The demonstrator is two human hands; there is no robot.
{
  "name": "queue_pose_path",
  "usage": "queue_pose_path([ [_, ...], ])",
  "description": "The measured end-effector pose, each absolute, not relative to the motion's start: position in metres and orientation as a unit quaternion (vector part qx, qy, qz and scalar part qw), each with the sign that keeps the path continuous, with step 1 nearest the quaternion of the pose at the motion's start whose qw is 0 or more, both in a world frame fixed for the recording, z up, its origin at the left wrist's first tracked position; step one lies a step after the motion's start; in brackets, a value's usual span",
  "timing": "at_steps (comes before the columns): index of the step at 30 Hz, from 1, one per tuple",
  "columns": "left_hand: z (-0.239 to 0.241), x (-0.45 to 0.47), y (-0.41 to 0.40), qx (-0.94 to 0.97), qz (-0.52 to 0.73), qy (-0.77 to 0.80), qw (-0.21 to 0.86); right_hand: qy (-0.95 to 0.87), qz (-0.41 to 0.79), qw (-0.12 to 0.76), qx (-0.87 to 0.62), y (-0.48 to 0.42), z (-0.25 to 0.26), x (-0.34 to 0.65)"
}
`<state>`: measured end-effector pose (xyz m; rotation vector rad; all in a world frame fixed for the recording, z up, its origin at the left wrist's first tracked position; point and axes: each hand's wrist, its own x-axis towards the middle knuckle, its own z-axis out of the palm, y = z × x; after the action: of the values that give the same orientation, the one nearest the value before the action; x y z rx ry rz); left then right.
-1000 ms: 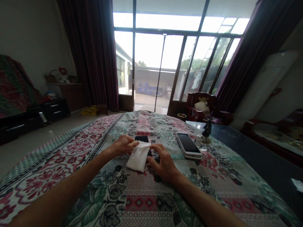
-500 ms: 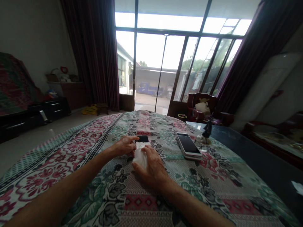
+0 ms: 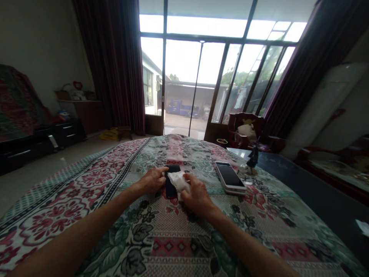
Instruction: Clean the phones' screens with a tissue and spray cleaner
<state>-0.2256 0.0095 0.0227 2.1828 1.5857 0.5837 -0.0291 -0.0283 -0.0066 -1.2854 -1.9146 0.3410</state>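
Observation:
A dark phone (image 3: 172, 181) lies flat on the flowered tablecloth (image 3: 115, 215) in front of me. My left hand (image 3: 152, 179) rests at the phone's left edge, fingers curled against it and holding it in place. My right hand (image 3: 196, 194) is closed on a crumpled white cloth (image 3: 179, 181) that presses onto the phone's right side. The cloth covers part of the screen.
A second phone (image 3: 230, 177) with a white body lies to the right on the cloth. A small dark object on a clear base (image 3: 251, 161) stands just beyond it. A dark glass table (image 3: 317, 196) adjoins on the right; glass doors and curtains lie ahead.
The white cloth lay spread over the phone, then was bunched under my right hand; now it is crumpled and shifted right, showing more of the dark phone. My left hand stayed at the edge.

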Motion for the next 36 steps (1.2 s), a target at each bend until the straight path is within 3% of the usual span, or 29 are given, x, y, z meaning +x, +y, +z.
queue_pose_path([
  [8, 0.007, -0.237, 0.023, 0.778, 0.265, 0.515, 0.245, -0.767, 0.151, 0.388, -0.489, -0.049, -0.007, -0.041],
  [16, 0.010, -0.224, 0.011, 0.792, 0.241, 0.525, 0.195, -0.733, 0.076, 0.449, -0.506, -0.021, -0.004, -0.012],
  [21, 0.000, -0.211, 0.001, 0.813, 0.240, 0.512, 0.140, -0.797, 0.036, 0.337, -0.499, -0.024, 0.003, -0.003],
  [25, -0.003, -0.214, 0.003, 0.827, 0.242, 0.475, 0.179, -0.817, 0.011, 0.247, -0.521, -0.032, 0.016, -0.005],
  [30, -0.001, -0.226, 0.007, 0.859, 0.223, 0.399, 0.231, -0.796, 0.035, 0.279, -0.536, -0.037, 0.012, -0.014],
  [36, 0.000, -0.244, 0.013, 0.861, 0.162, 0.462, 0.138, -0.804, 0.037, 0.294, -0.516, -0.030, -0.003, -0.008],
])
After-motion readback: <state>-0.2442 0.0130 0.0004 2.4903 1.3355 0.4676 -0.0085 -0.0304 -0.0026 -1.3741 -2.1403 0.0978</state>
